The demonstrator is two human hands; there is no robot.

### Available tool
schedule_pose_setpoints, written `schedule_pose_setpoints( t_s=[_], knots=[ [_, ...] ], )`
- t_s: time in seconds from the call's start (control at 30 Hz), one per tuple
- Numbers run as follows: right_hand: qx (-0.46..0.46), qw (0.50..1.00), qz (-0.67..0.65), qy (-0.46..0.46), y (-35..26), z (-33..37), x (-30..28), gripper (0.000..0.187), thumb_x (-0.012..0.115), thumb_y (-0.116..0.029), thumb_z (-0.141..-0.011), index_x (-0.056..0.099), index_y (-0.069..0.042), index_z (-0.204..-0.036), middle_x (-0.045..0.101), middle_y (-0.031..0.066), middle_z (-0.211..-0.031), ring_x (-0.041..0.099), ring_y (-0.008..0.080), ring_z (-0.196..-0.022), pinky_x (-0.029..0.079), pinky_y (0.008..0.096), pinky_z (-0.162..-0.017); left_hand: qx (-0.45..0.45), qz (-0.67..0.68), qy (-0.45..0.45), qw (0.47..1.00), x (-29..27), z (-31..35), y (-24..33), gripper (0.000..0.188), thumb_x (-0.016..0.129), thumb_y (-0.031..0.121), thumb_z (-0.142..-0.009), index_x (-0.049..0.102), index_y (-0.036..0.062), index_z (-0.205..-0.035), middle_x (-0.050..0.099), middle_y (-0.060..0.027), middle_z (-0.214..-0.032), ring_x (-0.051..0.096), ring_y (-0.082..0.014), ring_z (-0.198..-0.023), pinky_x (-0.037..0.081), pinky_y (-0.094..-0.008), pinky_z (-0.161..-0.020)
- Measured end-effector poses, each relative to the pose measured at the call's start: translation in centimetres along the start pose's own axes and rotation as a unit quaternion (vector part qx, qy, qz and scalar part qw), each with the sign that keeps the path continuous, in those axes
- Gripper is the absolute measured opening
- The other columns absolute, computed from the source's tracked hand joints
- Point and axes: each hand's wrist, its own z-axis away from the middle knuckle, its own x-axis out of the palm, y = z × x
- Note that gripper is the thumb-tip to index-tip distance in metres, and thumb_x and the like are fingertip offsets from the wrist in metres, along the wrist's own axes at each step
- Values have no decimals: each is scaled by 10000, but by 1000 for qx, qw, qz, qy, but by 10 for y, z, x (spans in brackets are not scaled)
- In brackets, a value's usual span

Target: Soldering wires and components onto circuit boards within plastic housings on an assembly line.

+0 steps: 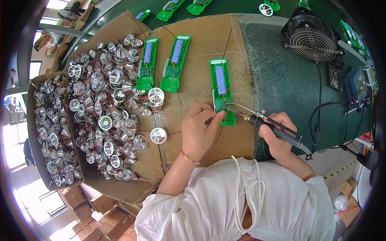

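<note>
My right hand (278,142) grips a soldering iron (277,131) with a grey and black handle. A thin metal tube runs along the iron, and both reach the small green circuit board (220,104). That board lies in a long green plastic housing (229,119), below a purple cylindrical battery (220,80) with red wires. Thumb and forefinger of my left hand (198,130) are pinched together at the board's lower edge, close to the iron's tip. What they hold is too small to make out. A dark thin wire passes by the housing.
Cardboard boxes (76,160) of silvery reflector cups stand at left. One loose reflector (158,135) lies by my left hand. Two green housings (175,60) (146,60) with batteries lie beyond. At right are a black fan (311,38), a blue soldering station (356,88) and cables.
</note>
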Motion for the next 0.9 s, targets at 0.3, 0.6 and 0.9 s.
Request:
schedule_pose_setpoints(
  t_s=[0.3,0.6,0.9],
  knots=[
    [52,998,-30,20,-4,-9,6,143,660,-61,-761,531,-4,-787,569,14,-650,493,37,-563,389,187,-500,-34,-11,-46,998,-2,-8,-4,196,665,181,-753,635,13,-657,555,-81,-708,536,-243,-618,417,-336,-553],
    [45,999,11,-19,-3,-14,1,157,650,-74,-764,518,5,-798,552,43,-662,508,63,-562,415,205,-503,-18,-6,-54,998,-4,-9,-7,196,655,170,-755,629,9,-648,552,-84,-703,534,-251,-621,418,-344,-557],
    [20,1000,15,1,-4,-6,-4,179,635,-88,-781,498,16,-832,540,85,-720,540,104,-577,449,225,-519,-18,10,-42,999,-4,-8,-7,167,665,135,-736,626,5,-639,555,-86,-693,533,-242,-610,414,-339,-546]
  ],
)
